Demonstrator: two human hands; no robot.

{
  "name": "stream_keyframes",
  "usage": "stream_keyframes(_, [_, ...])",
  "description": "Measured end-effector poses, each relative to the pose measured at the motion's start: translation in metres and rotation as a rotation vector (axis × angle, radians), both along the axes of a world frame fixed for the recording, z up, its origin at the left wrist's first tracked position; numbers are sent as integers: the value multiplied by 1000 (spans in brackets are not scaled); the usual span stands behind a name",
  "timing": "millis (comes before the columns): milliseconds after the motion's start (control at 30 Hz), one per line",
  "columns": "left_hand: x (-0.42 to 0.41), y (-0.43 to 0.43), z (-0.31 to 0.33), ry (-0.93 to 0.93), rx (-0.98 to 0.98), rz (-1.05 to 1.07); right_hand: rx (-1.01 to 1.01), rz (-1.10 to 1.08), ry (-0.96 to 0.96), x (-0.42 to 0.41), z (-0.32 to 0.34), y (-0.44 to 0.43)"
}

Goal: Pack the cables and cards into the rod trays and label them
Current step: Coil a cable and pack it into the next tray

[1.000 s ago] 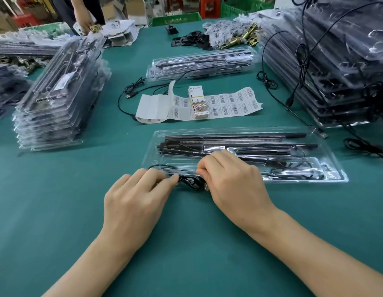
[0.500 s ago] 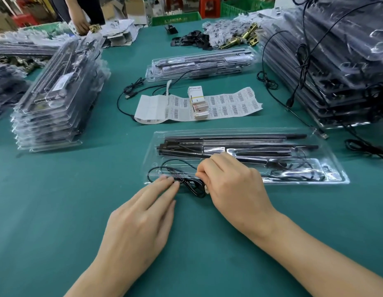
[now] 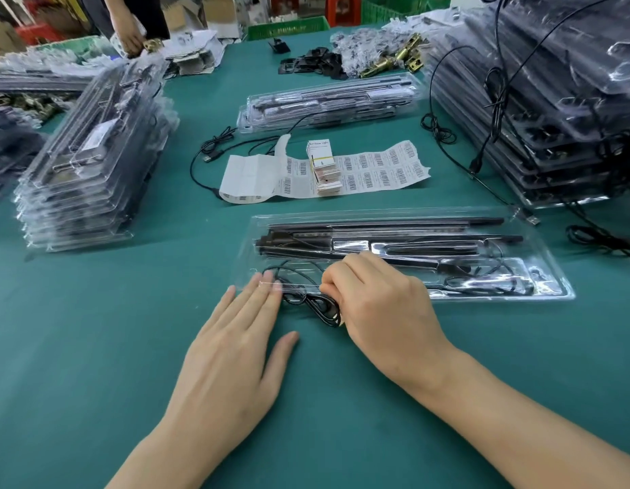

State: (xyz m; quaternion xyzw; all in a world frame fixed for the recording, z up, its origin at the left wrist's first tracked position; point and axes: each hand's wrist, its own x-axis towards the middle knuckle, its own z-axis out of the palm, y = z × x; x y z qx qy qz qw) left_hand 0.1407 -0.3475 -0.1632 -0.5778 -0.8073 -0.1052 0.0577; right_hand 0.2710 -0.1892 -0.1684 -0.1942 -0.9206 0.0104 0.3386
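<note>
Teal-covered worktable (image 3: 95,347), green crates (image 3: 289,28), cardboard boxes (image 3: 216,10) and a red stool (image 3: 341,8) beyond its far edge.

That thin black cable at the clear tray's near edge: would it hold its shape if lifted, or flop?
Probably floppy: the black cable lies in loose, uneven loops spilling over the rim of the clear tray onto the table. It looks thin, so likely light. The loops may spring apart if released; the right hand grips them bunched.
</note>
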Motion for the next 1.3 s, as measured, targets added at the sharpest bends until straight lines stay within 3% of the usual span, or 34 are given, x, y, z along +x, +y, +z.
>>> stream_keyframes(200, [8,6,8,157,-51,79,-22,8,-11,1,1,0])
stream_keyframes(300, [9,-5,6,232,129,65,-28,11,1,1,0,1])
stream_keyframes(400, [8,-7,8,290,351,-78,-26,8,7,0,0,2])
stream_keyframes(533, [1,17,7,335,374,-288,-56,40,6,1,1,4])
stream_keyframes(700, [-6,41,4,385,482,-275,-95,50,-17,1,6,7])
stream_keyframes(900, [-11,40,-1,416,495,-247,-83,51,-12,3,10,7])
stream_keyframes(1067, [-7,37,-3,412,493,-249,-242,224,-111,25,15,21])
stream_keyframes(1167, [-9,37,-3,393,475,-248,-222,160,-208,46,19,38])
stream_keyframes(1300, [-9,38,-4,377,465,-245,-192,105,-194,48,19,38])
